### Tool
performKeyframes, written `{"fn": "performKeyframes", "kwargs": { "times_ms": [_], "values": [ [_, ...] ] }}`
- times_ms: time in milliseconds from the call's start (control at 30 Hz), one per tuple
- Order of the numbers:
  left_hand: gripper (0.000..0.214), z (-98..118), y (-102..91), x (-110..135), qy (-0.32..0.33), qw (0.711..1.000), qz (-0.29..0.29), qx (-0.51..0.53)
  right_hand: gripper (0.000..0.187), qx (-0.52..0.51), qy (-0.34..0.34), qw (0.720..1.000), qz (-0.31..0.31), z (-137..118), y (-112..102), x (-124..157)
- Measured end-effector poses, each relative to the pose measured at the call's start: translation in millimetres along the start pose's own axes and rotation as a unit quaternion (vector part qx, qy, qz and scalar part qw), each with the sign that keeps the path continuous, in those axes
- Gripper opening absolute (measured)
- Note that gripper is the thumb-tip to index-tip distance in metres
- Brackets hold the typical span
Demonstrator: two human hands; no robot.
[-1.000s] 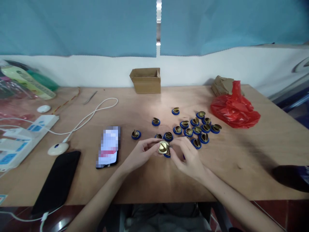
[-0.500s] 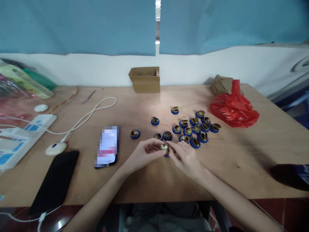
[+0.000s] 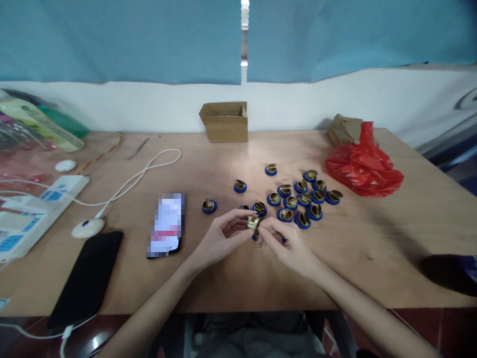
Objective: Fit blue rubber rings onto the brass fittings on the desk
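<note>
Above the near middle of the table, my left hand [image 3: 223, 232] pinches a small brass-coloured round piece [image 3: 253, 223] with a blue rim, between thumb and fingers. My right hand [image 3: 286, 242] is closed at the piece's right side, fingertips bent against it. The fingers cover much of the piece. Just beyond my hands lie several similar round pieces [image 3: 303, 200], each with a blue ring below and brass-coloured metal on top. A few sit apart from that cluster, such as one blue-rimmed piece [image 3: 209, 206] to the left of my hands.
A phone with a lit screen [image 3: 166, 223] and a dark phone [image 3: 87, 278] lie at left, near a white power strip [image 3: 44, 214] and cables. A cardboard box [image 3: 226, 130] stands against the wall. On the right are a red plastic bag [image 3: 367, 169] and a dark object [image 3: 447, 273].
The held brass piece has turned a little between my fingers. My right hand's fingers have bent in more and shifted along its right side. The pieces on the table stay put.
</note>
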State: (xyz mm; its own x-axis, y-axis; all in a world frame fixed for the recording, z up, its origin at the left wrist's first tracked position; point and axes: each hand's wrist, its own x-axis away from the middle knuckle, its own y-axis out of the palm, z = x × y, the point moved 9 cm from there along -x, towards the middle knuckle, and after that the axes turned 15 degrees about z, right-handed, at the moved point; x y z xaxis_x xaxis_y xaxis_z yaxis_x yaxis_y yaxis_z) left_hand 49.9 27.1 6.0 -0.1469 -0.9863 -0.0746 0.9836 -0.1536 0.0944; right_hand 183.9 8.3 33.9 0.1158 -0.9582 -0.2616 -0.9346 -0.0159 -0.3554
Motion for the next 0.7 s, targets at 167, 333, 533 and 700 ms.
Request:
{"fn": "performKeyframes", "kwargs": {
  "times_ms": [167, 333, 533, 700],
  "values": [
    [0.047, 6, 6.2, 4, 0.03, 0.999, -0.041, -0.003, 0.027, 0.025, -0.037, 0.999, -0.003, -1, 1, -1],
    [0.04, 3, 7.2, 5, 0.039, 0.998, -0.032, -0.027, 0.025, 0.039, -0.051, 0.998, -0.002, 0, 3, 2],
    [0.037, 3, -11.6, -4, 0.062, 0.997, 0.041, -0.031, 0.042, -0.072, 0.029, 0.997, 0.02, 4, -9, -3],
    [0.048, 18, -42.6, -14, 0.123, 0.969, 0.1, -0.188, 0.028, -0.05, 0.033, 0.995, 0.078, 10, -33, -11]
  ]
}}
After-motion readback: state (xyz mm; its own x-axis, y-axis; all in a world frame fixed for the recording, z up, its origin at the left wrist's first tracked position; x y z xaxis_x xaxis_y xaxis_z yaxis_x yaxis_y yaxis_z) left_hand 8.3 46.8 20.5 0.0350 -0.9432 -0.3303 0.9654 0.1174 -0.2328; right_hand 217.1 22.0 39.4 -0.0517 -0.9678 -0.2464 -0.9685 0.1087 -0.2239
